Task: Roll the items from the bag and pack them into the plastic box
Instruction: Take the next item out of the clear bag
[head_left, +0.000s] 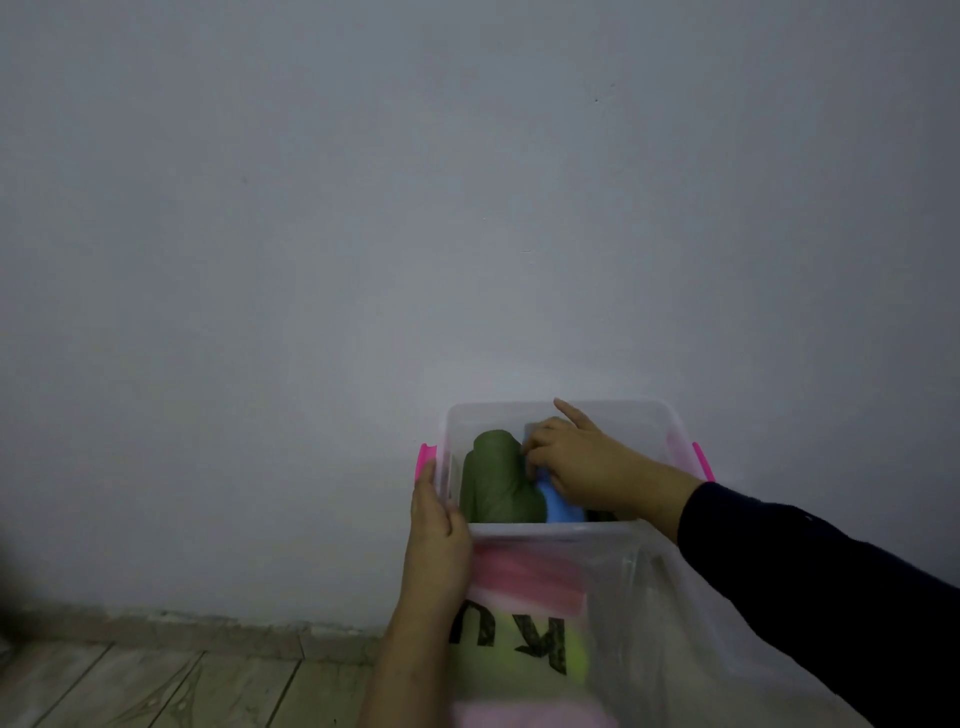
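A strip of pale wooden floor (130, 686) shows along the bottom left, meeting a plain grey wall (363, 208) that fills most of the view. Against the foot of that wall sits the clear plastic box (566, 529), open at the top, with a pink latch (426, 462) on its left end and another pink latch (702, 460) on its right end. The left hand (439, 535) grips the box at its near left corner, the fingers curled over the rim just below the left latch and the thumb lying along the near edge. Inside the box, at the left end, a rolled olive green item (493, 480) lies lengthwise from the far wall toward the near wall. Just beside it, touching its right side, a rolled blue item (558, 506) sits near the middle of the box. The right hand (576, 465) reaches in from the right and presses down on the blue roll, its fingers curled around the top of it where it meets the green roll, while the index finger sticks out straight toward the far rim. The forearm crosses the near right corner of the box, and a dark sleeve (831, 597) covers the arm from the wrist back to the right edge. In front of the box, close to the camera, a translucent plastic bag (649, 623) holds a pink item (530, 577) and, below it, a yellow-green item with dark letters (519, 660); both are blurred.
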